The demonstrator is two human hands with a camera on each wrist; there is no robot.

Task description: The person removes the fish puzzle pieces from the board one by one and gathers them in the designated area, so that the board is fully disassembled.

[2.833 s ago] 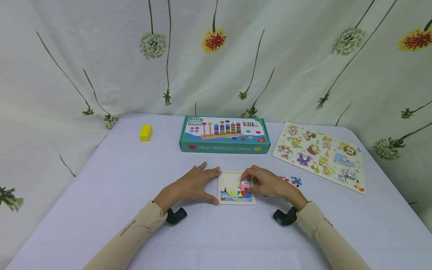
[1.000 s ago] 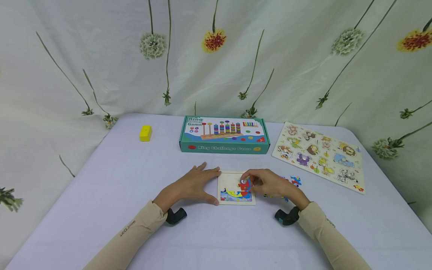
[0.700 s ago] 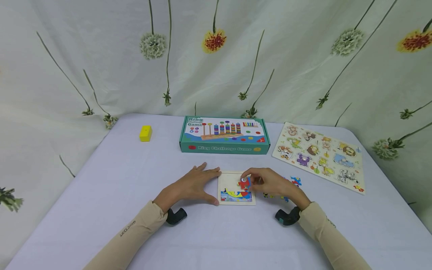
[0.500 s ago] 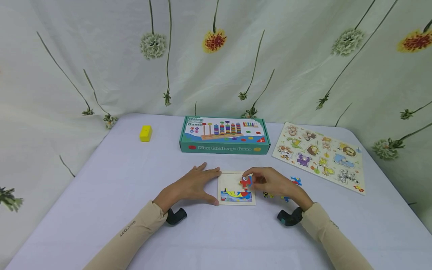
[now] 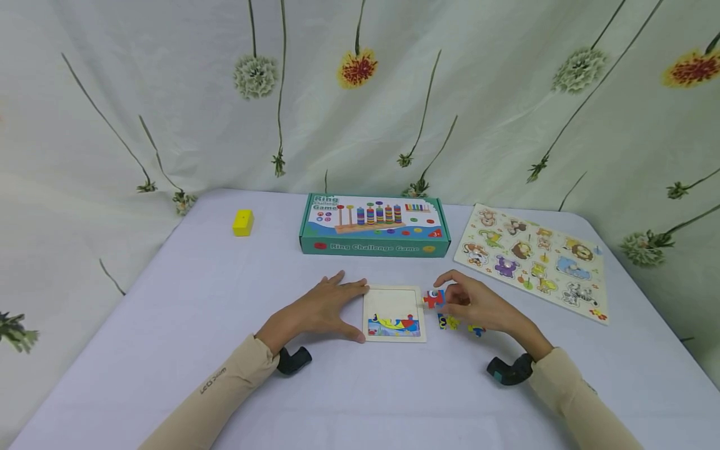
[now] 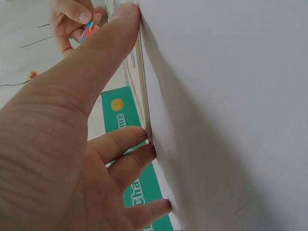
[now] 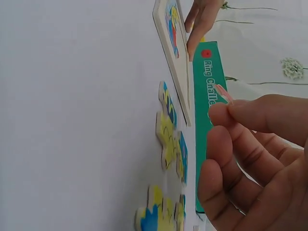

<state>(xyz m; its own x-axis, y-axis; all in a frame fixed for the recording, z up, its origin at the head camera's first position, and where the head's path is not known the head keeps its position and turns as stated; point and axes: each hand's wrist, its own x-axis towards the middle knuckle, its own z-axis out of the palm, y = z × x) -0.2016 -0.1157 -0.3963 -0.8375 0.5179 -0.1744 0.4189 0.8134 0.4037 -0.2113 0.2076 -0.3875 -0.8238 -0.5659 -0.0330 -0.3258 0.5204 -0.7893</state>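
A square wooden puzzle tray (image 5: 393, 299) lies mid-table, with assembled blue, yellow and red pieces along its near side. My left hand (image 5: 326, 307) stays at the tray's left edge, thumb and fingers fairly straight and touching the frame; the left wrist view shows the thumb (image 6: 103, 53) against that edge. To the right of the tray, my right hand (image 5: 478, 303) pinches a red jigsaw piece (image 5: 433, 299) between thumb and index finger, above the table. Under and beside this hand lie several loose jigsaw pieces (image 7: 166, 137), yellow and blue, partly hidden by it in the head view.
A green Ring Challenge Game box (image 5: 375, 247) stands behind the tray. An animal peg-puzzle board (image 5: 534, 259) lies at the back right, and a yellow block (image 5: 243, 222) at the back left. A flower-patterned cloth (image 5: 360, 125) hangs behind the table (image 5: 337, 400).
My right hand has drawn the red piece up off the tray's right part and carried it right, past the frame. The tray and my left hand have not moved.
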